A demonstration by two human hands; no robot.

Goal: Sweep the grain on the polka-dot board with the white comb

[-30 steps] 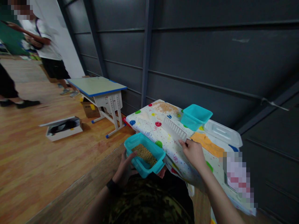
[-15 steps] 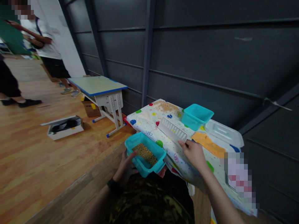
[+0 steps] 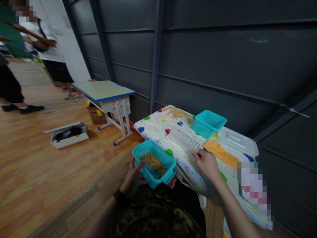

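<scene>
My left hand [image 3: 132, 178] grips the near-left side of a teal plastic container [image 3: 154, 181], its thumb over the rim. Yellowish beans [image 3: 155, 162] lie inside, and the container is in front of the table's near edge, above my lap. With closed fingers, my right hand [image 3: 208, 164] holds one end of a translucent white slotted tray [image 3: 183, 138] over the patterned tablecloth [image 3: 158, 130]. Whether the tray touches the cloth I cannot tell. Beyond it, a pile of pale grains [image 3: 177, 113] is spread on the cloth.
A second teal container [image 3: 209, 124] and a clear lid [image 3: 237, 141] stand at the back right, near an orange cloth [image 3: 220, 153]. A dark panelled wall [image 3: 223, 59] borders the table. At left are a desk [image 3: 104, 90], an open white box [image 3: 70, 140] and two people.
The slotted tray has shifted slightly right and tilted a little with my right hand. My left hand and its container look still. The person at far left has moved slightly.
</scene>
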